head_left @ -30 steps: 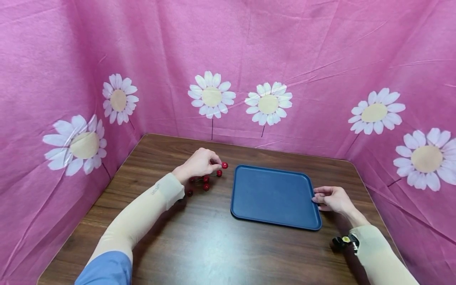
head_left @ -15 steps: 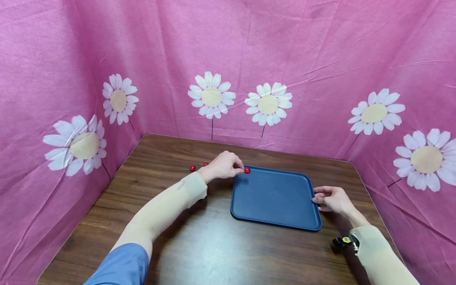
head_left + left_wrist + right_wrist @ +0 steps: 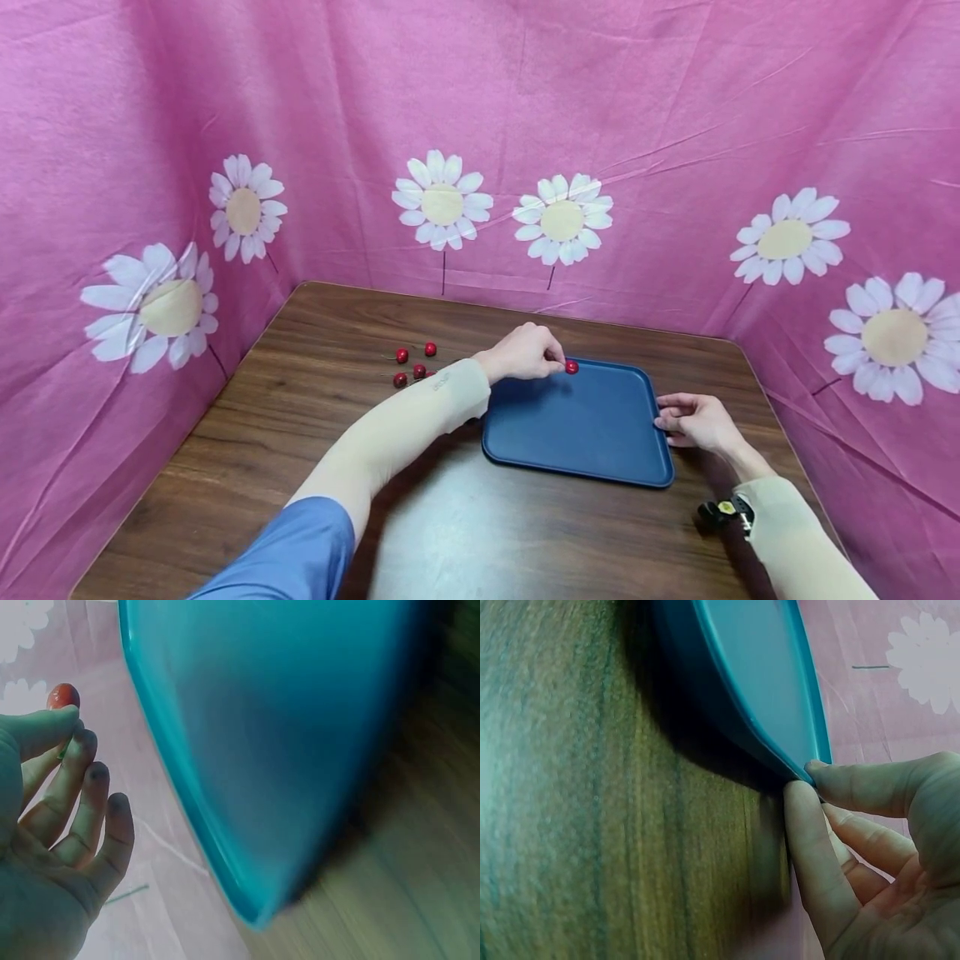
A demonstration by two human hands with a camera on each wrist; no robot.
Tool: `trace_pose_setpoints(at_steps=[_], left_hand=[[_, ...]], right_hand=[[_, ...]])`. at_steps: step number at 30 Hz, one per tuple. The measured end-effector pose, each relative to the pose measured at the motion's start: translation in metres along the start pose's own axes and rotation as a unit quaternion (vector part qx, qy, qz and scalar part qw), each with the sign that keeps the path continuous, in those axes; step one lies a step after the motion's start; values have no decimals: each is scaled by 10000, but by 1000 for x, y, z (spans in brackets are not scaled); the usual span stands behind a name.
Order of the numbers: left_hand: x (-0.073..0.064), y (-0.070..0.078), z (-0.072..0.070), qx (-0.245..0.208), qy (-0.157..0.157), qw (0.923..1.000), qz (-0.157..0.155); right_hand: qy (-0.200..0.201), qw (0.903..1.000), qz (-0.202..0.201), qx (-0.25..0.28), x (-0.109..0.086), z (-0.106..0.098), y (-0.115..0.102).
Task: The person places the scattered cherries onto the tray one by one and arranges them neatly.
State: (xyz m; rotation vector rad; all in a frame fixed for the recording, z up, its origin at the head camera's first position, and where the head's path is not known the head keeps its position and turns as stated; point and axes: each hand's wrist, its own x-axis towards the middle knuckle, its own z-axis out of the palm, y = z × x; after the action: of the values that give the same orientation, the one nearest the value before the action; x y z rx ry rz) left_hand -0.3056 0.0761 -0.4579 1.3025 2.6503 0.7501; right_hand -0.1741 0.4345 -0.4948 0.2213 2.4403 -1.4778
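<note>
My left hand (image 3: 527,354) pinches a red cherry (image 3: 572,367) by its stem between thumb and forefinger. The cherry hangs over the far part of a blue tray (image 3: 577,433), and a shadow of the hand falls on the tray's surface. In the left wrist view the cherry (image 3: 64,696) shows just past the thumb tip, the other fingers loosely bent. At the tray's right side my right hand (image 3: 697,423) grips the rim. The right wrist view has its thumb on top of the rim and a finger beneath the tray's edge (image 3: 739,712).
Several more cherries (image 3: 402,356) lie on the wooden table (image 3: 285,433) left of the tray, some partly behind the left sleeve (image 3: 397,437). A pink curtain (image 3: 510,100) printed with white daisies surrounds the table at the back and sides.
My left hand has carried the cherry rightward from the cluster on the table to above the tray. The right hand keeps its grip on the tray, and the tray stays in place.
</note>
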Motion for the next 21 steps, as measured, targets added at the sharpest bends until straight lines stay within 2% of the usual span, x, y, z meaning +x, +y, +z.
trace_pose_setpoints(at_steps=[7,15,21], left_hand=[[26,13,16,69,-122,9998,-162],[50,28,39,-239,-282,9966,-734],[68,38,53,32,-418,9949,-918]], right_hand=[[-22,10000,-22,48,1,0,2],[-24,9999,-16,116,2,1,4],[-14,9999,71,130,2,1,1]])
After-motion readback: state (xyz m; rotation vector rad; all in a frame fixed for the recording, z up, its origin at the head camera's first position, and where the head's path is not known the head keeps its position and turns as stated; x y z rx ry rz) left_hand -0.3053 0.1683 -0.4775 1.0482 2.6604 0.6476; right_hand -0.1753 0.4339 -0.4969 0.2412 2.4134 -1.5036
